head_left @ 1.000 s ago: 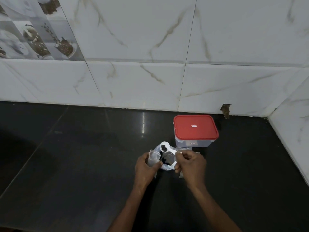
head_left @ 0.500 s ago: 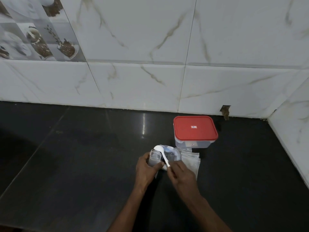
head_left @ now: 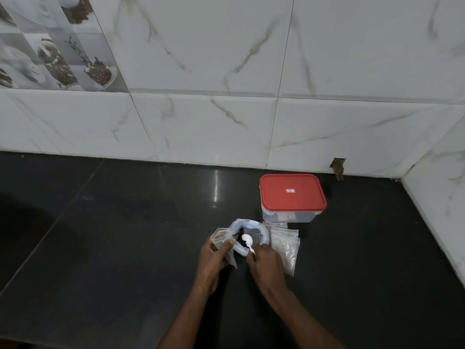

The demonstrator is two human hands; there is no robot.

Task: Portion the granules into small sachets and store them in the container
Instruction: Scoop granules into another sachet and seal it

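Observation:
My left hand (head_left: pixel 212 260) pinches a small clear sachet (head_left: pixel 221 239) and holds its mouth upward. My right hand (head_left: pixel 266 260) grips the handle of a white plastic spoon (head_left: pixel 247 241), whose bowl dips into an open clear bag (head_left: pixel 261 234) with dark granules (head_left: pixel 241 239) inside. A stack of empty clear sachets (head_left: pixel 286 244) lies flat just right of the bag. Behind them stands a clear container with its red lid (head_left: pixel 292 192) closed.
The black stone counter (head_left: pixel 125 235) runs left and toward me. White marble wall tiles (head_left: pixel 226 122) close it at the back, and a side wall (head_left: pixel 440 197) closes the right. A chipped hole in the tile (head_left: pixel 338 167) sits behind the container.
The spoon carried dark granules above the bag a second ago, then tipped over the sachet in my left hand. Now its bowl is back down inside the granule bag.

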